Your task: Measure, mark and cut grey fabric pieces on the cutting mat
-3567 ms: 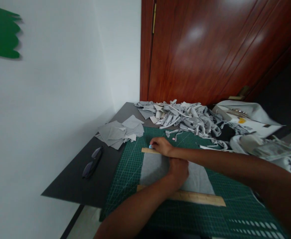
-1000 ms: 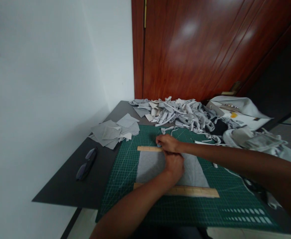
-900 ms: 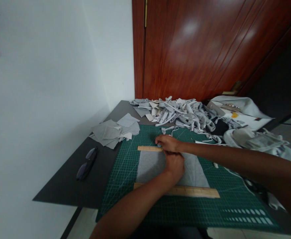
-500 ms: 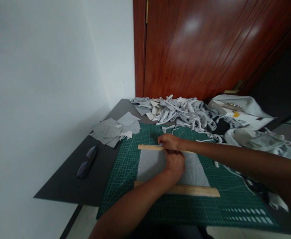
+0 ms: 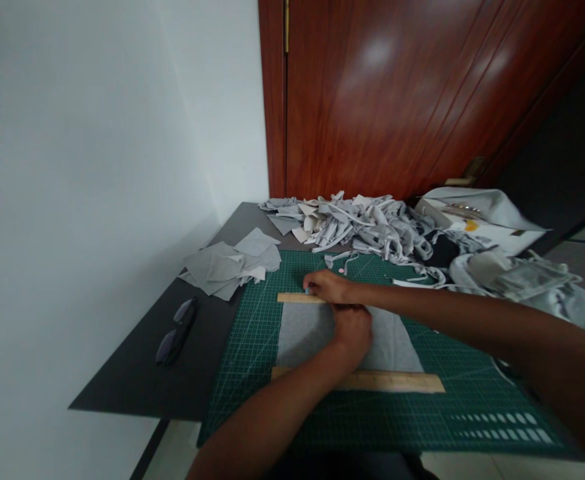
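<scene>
A piece of grey fabric [image 5: 305, 330] lies flat on a green cutting mat [image 5: 252, 340]. One wooden ruler [image 5: 297, 297] lies across its far edge and a second wooden ruler [image 5: 397, 381] across its near edge. My left hand [image 5: 353, 332] rests on the fabric, its fingers reaching forward to the far ruler and pressing there, partly hidden under my right forearm. My right hand [image 5: 327, 287] is closed around a small light-blue piece [image 5: 308, 291], at the far edge of that ruler. Its exact kind is too small to make out.
Cut grey fabric pieces [image 5: 227, 263] lie at the left, with dark glasses [image 5: 176, 330] nearer on the black table [image 5: 127, 380]. A heap of fabric scraps [image 5: 352, 223] lines the back. A white box [image 5: 497, 233] and more cloth [image 5: 532, 283] stand at the right.
My right hand has slid left along the far ruler with the small light-blue piece. My left hand stays in place. The view has shifted slightly.
</scene>
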`<state>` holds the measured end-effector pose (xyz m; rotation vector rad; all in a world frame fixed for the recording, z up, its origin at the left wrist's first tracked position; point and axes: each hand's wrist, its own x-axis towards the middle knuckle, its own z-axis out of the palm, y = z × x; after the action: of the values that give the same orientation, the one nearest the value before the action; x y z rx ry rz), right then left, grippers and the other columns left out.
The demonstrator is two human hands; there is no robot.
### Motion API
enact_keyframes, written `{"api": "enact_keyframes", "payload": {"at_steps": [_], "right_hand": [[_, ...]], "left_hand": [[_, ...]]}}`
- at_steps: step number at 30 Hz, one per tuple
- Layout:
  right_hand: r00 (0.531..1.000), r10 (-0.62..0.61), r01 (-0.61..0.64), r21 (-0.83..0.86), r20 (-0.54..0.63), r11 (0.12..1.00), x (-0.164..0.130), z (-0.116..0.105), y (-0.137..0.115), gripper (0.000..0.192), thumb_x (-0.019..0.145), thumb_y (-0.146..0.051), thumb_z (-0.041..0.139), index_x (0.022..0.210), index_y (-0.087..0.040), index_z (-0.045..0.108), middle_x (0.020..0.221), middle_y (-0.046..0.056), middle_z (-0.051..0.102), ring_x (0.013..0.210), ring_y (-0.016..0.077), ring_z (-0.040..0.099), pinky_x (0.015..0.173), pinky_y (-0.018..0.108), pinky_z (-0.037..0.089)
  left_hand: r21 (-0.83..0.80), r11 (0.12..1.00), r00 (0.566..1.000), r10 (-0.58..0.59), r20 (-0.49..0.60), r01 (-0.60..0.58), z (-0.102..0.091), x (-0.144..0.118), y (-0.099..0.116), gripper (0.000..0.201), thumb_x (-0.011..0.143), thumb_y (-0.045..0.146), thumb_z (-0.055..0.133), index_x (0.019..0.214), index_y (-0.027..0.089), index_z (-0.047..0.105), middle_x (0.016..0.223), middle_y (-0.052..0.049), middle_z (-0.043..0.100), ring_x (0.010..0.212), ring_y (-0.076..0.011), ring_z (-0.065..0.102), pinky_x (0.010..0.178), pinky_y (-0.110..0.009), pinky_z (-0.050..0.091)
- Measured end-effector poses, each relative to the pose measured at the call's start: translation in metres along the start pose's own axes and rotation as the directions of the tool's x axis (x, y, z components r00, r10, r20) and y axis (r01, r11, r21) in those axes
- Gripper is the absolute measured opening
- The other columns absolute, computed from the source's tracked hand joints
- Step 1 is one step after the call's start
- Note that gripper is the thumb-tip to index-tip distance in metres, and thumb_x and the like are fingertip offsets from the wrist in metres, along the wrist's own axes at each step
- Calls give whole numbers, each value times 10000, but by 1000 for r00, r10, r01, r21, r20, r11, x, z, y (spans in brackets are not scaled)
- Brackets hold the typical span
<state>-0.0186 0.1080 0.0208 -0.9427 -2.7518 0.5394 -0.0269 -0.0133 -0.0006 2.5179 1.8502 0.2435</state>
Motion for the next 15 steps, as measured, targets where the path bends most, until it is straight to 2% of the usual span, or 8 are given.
{"api": "enact_keyframes", "payload": {"at_steps": [4,7,15], "right_hand": [[999,-49,49,8,-15,999,12,7,-8,200,852,-35,668,958,-167,775,882,28,760,833,166,660,747,240,449],[997,-72,72,4,-14,997,15,9,-9,201,860,-40,660,957,-173,777,907,35,770,869,176,679,775,247,463],[994,-60,63,-21,94,998,1,-7,13,201,873,-5,648,892,-151,785,873,36,776,888,183,716,831,283,522]], "left_hand": [[-5,1000,1000,8,13,-8,1,0,0,338,990,286,644,1237,86,758,1183,-236,752,1138,-355,704,942,-439,536],[-5,1000,1000,14,7,-14,0,0,0,343,984,284,653,1246,88,754,1187,-232,750,1158,-357,693,965,-444,520],[6,1000,999,-17,-50,18,0,-1,1,461,977,327,656,1320,24,709,1229,-292,712,1230,-411,640,1054,-543,449]]}}
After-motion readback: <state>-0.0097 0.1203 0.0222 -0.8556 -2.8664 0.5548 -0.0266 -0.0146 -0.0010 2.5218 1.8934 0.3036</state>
